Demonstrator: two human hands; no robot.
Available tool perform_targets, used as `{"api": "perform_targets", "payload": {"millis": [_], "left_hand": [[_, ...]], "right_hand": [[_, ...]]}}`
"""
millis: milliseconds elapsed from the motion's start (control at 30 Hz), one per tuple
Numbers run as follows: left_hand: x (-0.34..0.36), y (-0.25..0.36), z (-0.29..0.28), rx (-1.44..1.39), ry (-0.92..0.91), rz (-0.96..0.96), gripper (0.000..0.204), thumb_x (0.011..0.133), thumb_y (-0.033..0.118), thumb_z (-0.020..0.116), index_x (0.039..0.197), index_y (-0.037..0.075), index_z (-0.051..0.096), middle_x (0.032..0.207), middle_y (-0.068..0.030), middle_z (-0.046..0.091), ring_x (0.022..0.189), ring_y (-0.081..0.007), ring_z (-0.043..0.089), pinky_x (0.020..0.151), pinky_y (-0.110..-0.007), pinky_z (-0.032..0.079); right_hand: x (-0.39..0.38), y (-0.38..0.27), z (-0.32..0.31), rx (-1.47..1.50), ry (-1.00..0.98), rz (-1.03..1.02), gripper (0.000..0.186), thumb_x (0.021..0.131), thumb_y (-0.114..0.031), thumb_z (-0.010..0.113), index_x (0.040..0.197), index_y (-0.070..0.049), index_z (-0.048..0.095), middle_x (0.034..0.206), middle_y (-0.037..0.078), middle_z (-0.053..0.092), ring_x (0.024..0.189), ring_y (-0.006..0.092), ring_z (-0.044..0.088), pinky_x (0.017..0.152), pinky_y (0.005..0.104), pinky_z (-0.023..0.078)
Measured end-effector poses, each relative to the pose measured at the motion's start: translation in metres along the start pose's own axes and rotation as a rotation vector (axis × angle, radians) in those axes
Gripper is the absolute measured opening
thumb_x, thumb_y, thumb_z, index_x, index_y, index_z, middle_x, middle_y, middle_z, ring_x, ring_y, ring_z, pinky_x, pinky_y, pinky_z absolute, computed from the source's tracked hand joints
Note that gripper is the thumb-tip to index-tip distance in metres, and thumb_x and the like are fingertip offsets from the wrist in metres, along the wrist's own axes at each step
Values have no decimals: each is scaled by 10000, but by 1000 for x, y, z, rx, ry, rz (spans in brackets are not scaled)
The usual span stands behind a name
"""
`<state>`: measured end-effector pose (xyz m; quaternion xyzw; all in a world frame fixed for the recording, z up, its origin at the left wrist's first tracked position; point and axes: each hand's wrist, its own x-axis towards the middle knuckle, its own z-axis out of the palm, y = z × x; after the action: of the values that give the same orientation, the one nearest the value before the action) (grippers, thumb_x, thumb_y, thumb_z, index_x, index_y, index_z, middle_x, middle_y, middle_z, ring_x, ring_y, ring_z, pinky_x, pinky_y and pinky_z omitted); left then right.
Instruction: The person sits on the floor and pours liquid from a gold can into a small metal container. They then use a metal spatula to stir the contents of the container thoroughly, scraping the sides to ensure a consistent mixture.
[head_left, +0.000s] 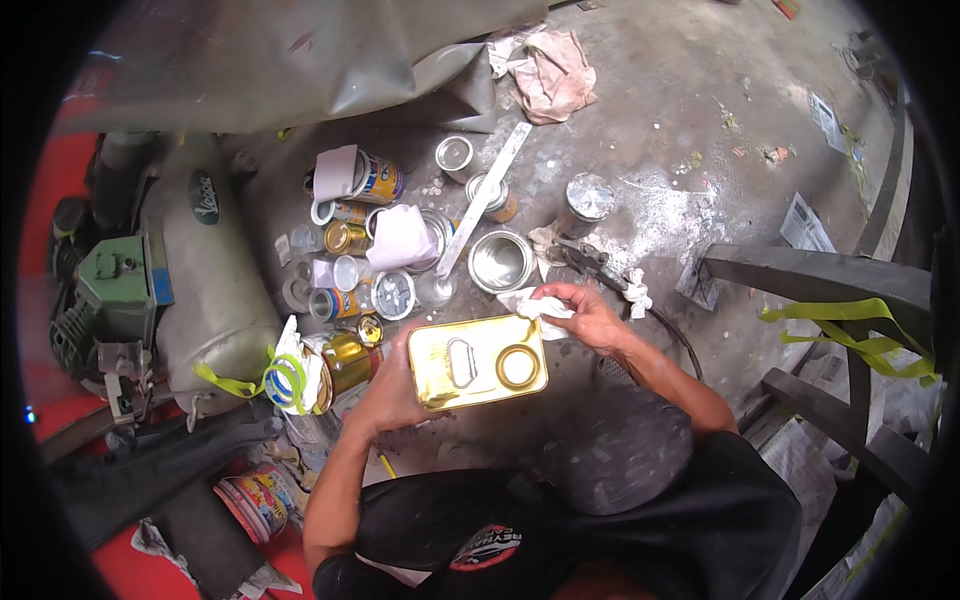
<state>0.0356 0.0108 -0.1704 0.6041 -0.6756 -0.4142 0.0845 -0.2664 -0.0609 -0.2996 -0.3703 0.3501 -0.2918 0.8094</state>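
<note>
My left hand (391, 388) grips the left end of a rectangular gold metal can (480, 390). The can's top faces up, with a folded handle and a round spout opening near its right end. In my right hand (597, 322), a crumpled white rag (540, 308) is pinched between the fingers. The rag is at the can's far right corner; whether it touches the metal I cannot tell. Just beyond the can stands an open, empty-looking silver tin (501, 262).
Several paint tins and cups cluster at left of centre, near a tin with a pale paper flap (405, 238). A long white stick (490, 195) lies across tins. A compressor tank (215, 270) stands left, a dark metal frame (800, 277) right. A pink cloth (553, 78) lies far off.
</note>
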Motion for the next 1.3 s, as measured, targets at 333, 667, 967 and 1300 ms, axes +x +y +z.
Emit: {"api": "perform_targets", "payload": {"millis": [333,667,967,1300], "left_hand": [[-47,-29,-22,-13,-32,-271,1117,590,90,865,1481,44,192,1321,-208,554,1264,-324,540,1057,-394,431],[-26,83,-31,574,230,-76,680,870,189,683,1446,-9,380,1402,-285,476,1305,-434,458,1106,-448,360],[150,54,174,-2320,-471,263,640,977,608,401,1356,100,489,1274,-98,596,1192,-310,562,932,-501,483],[131,23,231,-1889,264,-680,457,992,416,416,1282,87,547,1252,-129,612,1101,-306,599,948,-497,495]], "right_hand": [[15,-5,29,-289,-196,-55,299,920,-74,654,1218,-48,636,1122,35,677,1035,113,592,913,281,469],[-24,-20,-39,-406,344,-157,291,965,-111,546,1238,-12,534,1038,124,661,932,215,646,744,330,538],[-14,-36,-34,232,222,256,309,984,-185,489,1214,8,567,1012,164,664,771,243,673,565,367,575],[-10,-5,-95,-979,573,-76,572,794,-425,763,1165,0,665,1046,191,683,967,367,645,878,442,500]]}}
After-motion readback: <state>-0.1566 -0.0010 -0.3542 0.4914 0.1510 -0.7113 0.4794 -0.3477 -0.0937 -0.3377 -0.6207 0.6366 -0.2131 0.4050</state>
